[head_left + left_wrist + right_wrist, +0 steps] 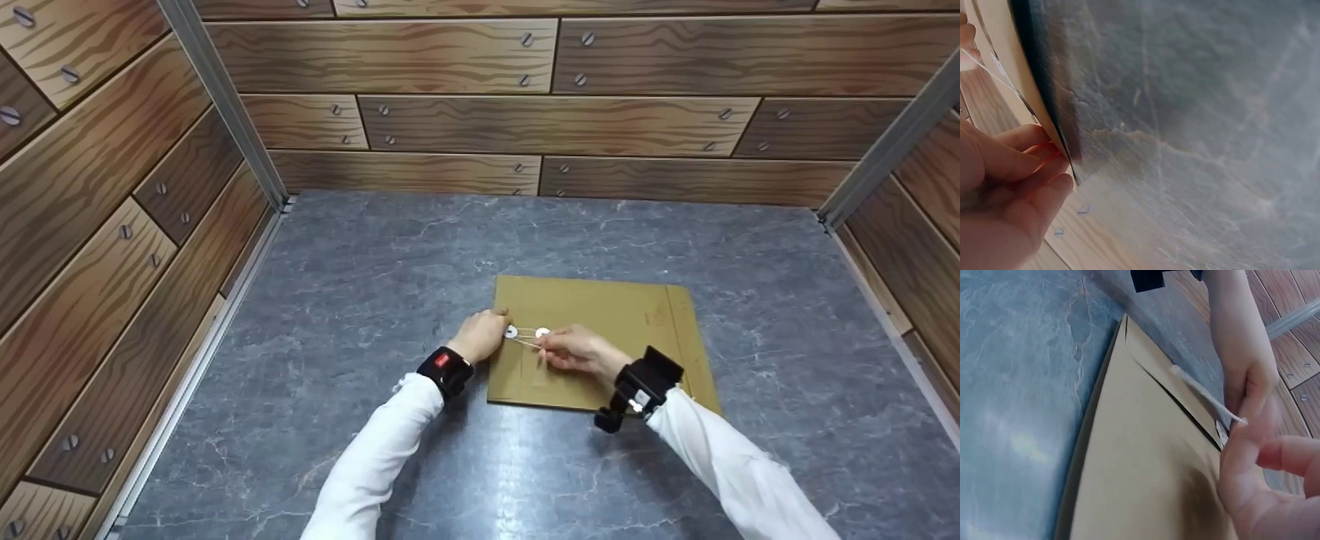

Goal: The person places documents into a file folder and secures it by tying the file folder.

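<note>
A brown kraft document envelope (pixel 607 307) lies flat on the grey surface, its flap edge near the left. Two white round buttons, a left button (pixel 511 331) and a right button (pixel 542 332), sit on it with white string (pixel 525 343) running between them. My left hand (pixel 481 334) grips the envelope's left edge beside the left button; the left wrist view shows its fingers (pixel 1050 197) at that edge. Over the envelope, my right hand (pixel 581 349) pinches the string near the right button. In the right wrist view the string's loose end (pixel 1207 392) sticks out past the fingers.
The grey marbled floor (pixel 360 300) surrounds the envelope. Wood-patterned panels form a back wall (pixel 450 60), a left wall (pixel 97 300) and a right wall (pixel 907 247), with metal posts at the corners.
</note>
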Tool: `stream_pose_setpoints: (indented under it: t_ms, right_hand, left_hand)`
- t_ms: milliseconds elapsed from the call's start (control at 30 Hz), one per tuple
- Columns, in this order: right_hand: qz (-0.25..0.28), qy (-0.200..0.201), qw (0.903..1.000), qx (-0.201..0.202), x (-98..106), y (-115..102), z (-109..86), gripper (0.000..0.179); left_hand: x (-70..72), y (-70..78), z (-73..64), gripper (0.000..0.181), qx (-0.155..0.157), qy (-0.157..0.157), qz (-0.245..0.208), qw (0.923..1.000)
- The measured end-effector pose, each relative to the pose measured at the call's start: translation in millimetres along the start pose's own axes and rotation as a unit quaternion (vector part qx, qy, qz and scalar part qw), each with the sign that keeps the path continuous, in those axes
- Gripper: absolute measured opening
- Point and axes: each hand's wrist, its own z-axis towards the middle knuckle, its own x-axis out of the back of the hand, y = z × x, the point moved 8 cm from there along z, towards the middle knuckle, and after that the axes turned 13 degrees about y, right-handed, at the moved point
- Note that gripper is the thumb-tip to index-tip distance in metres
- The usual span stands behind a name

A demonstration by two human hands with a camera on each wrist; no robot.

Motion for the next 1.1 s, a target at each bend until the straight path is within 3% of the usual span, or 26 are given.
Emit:
stream_pose_setpoints:
  t_ms: [167, 400, 567, 667, 967, 1100]
  right_hand:
    - [-0.077, -0.036, 0.9964, -0.007, 0, 2, -5.6, 0.024]
    - [-0.174, -0.007, 0.9843, 0.031, 10, 0, -6.9, 0.018]
    - [-0.154, -0.008, 0.9871, 0.044, 16, 4, -4.4, 0.02]
    - [-0.155, -0.006, 0.9865, 0.052, 15, 6, -3.1, 0.021]
    - [-0.17, 0.015, 0.9835, 0.059, 16, 8, -0.6, 0.02]
    - [-0.173, 0.046, 0.9819, 0.063, 21, 6, 0.3, 0.018]
  left_hand:
    - [0.0, -0.2, 0.2, 0.015, -0.003, 0.004, 0.004, 1.0]
    - [-0.4, 0.0, 1.0, 0.016, -0.008, 0.003, -0.014, 0.9999]
    - [-2.3, -0.4, -3.1, 0.019, -0.002, -0.011, -0.011, 0.9999]
    - [-1.2, 4.4, -9.6, 0.022, -0.005, 0.001, 0.009, 0.9999]
    - [10.7, 42.6, -44.4, 0.032, -0.016, 0.048, 0.071, 0.9962]
    - [6.8, 49.5, -56.4, 0.037, -0.038, 0.032, 0.102, 0.9936]
